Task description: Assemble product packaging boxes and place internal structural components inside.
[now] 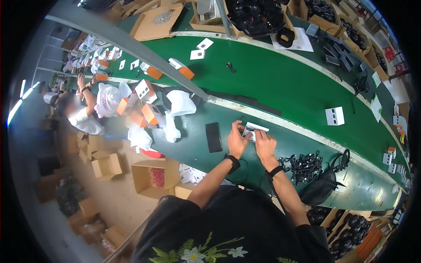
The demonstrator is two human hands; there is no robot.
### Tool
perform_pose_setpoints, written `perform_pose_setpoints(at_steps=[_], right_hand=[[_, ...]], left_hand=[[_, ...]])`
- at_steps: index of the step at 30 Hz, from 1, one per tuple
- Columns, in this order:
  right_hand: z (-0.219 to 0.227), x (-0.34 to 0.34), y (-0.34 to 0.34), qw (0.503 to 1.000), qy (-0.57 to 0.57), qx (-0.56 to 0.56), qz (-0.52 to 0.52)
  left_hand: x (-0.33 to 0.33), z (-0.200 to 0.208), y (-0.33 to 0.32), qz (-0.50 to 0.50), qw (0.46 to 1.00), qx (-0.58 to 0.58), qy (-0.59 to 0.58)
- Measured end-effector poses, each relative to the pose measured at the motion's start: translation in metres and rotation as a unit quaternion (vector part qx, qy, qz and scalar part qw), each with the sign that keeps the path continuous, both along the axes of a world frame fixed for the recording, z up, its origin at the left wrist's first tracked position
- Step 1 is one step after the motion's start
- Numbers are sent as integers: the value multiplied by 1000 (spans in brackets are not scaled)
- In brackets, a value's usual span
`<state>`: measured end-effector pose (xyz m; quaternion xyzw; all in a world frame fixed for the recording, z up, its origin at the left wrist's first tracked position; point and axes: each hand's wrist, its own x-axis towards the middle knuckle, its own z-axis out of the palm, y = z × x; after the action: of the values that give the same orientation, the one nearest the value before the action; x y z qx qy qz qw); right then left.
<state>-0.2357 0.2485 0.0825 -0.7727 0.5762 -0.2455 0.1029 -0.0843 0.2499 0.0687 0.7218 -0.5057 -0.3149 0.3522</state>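
Note:
A small white box [256,127] lies on the green bench, with both my hands on it. From its left side my left hand [238,141] grips the edge, fingers curled. My right hand [265,144] presses bent fingers onto its near right side. Something dark shows inside or on top of the box, partly hidden by my fingers. A black smartphone [213,137] rests flat to the left of my left hand. Right of my right hand lies a heap of black cables [302,167].
Beyond a pale rail runs a green conveyor belt [272,81] carrying a white box [335,116] and a small cable [230,67]. A black bag [316,187] sits at the bench's right. Orange-and-white boxes and a white fan [108,100] stand leftward; another person [83,114] works there. A metal post [144,57] slants overhead.

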Motion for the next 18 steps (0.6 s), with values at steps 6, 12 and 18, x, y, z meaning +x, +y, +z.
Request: perform_pose_setpoints(at_steps=[6,12,18], right_hand=[[-14,2,2,999,3,-11,42],[-1,-9,26,995,-75,63,21],[-9,-27,31,992,-110,-20,67]], left_hand=[[15,0,23,-102,980,-163,-43],[35,5,6,-175,967,-144,-118],[32,0,-18,-198,973,-117,30]])
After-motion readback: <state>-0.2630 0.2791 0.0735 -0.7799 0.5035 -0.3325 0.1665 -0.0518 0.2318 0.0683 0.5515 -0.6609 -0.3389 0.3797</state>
